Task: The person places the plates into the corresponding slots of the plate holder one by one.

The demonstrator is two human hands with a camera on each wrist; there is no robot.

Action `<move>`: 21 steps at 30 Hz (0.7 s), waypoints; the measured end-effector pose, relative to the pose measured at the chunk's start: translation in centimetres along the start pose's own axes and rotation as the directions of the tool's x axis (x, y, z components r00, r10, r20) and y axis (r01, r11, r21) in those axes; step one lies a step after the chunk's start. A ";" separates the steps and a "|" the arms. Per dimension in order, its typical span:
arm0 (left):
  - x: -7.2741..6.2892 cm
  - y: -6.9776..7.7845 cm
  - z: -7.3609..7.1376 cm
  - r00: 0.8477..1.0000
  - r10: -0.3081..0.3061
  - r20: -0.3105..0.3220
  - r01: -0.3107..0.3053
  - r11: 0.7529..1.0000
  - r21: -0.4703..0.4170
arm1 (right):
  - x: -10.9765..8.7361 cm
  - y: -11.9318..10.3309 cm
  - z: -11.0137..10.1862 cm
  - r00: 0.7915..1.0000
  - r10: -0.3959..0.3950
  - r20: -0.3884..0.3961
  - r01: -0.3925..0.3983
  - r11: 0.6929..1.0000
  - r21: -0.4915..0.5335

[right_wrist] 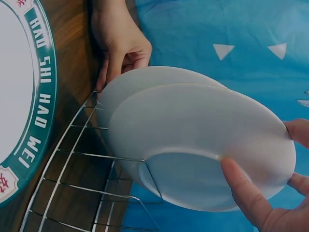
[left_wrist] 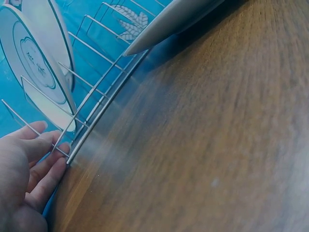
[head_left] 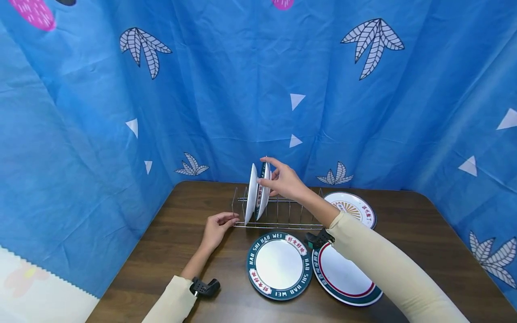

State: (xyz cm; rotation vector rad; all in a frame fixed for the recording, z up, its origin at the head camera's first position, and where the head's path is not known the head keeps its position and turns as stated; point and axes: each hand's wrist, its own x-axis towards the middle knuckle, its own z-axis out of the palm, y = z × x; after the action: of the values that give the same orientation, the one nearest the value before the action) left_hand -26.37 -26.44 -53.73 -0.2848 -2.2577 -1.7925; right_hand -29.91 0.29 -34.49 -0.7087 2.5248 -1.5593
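A wire dish rack (left_wrist: 103, 108) stands on the table, and my left hand (head_left: 217, 227) pinches the wires of its left end with thumb and fingers. Two plates stand on edge in the rack's left part. My right hand (head_left: 285, 179) holds the right one, a white plate with a green patterned rim (head_left: 264, 193), at its upper edge. In the right wrist view, the thumb presses its plain white back (right_wrist: 193, 121) while other fingers are at the rim. Just left of it, the other white plate (head_left: 251, 193) leans at a slight tilt.
In front of the rack lies a green-rimmed plate (head_left: 278, 264). Beside it, partly under my right forearm, is a plate with a red ring (head_left: 343, 271). A sunburst-patterned plate (head_left: 353, 206) lies at the rack's right end. A blue curtain (head_left: 258, 89) hangs behind the table.
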 end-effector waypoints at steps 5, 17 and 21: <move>0.0 -0.1 0.1 1.000 0.024 -0.003 -0.024 1.000 -0.006 | 0.3 1.0 0.6 1.000 0.011 -0.012 -0.011 1.000 -0.003; 0.2 0.1 0.1 1.000 -0.010 -0.003 0.010 1.000 0.002 | 0.6 2.5 1.5 0.999 0.027 -0.033 -0.026 0.999 0.026; 0.1 0.2 0.0 1.000 -0.019 -0.008 0.019 1.000 0.002 | 0.4 2.8 1.7 0.999 0.046 -0.023 -0.045 0.999 0.024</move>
State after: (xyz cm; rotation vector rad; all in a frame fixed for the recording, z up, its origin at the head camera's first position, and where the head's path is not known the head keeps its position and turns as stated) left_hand -26.35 -26.37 -53.49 -0.2559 -2.2640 -1.7974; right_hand -30.71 -0.27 -37.65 -0.6295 2.5161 -1.5890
